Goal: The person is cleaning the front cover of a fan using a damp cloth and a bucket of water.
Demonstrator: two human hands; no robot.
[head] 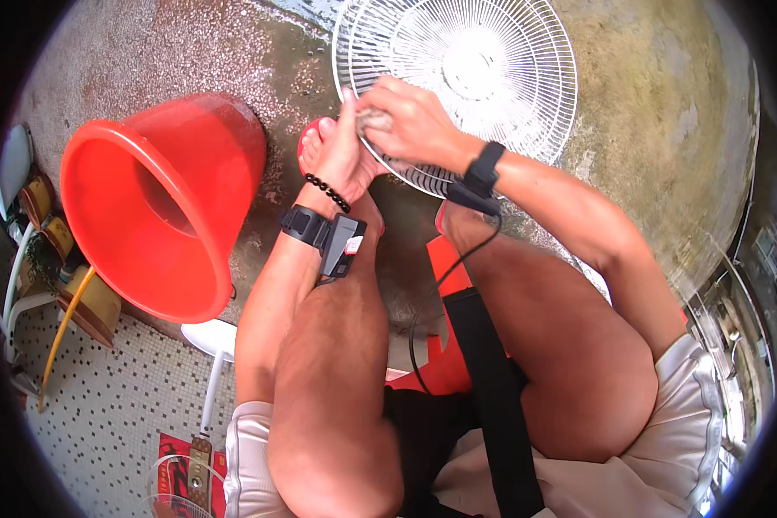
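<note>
A round white wire fan grille [524, 78] stands in front of me at the top of the view, wet-looking and very bright at its middle. My left hand [349, 146] is on the left rim of the grille, palm turned up and thumb raised. My right hand [408, 120] pinches a small greyish wad, perhaps a cloth [374, 121], against that same rim. The fingers of both hands nearly meet there. How far the left fingers wrap the wire is hidden.
A large red plastic bucket [223, 149] lies tilted at the left, its mouth towards me. Plant pots [94, 304] and a yellow hose [70, 317] are beyond it. A white fan part [210, 337] lies on the mosaic tiles. A black cable [421, 311] hangs between my legs.
</note>
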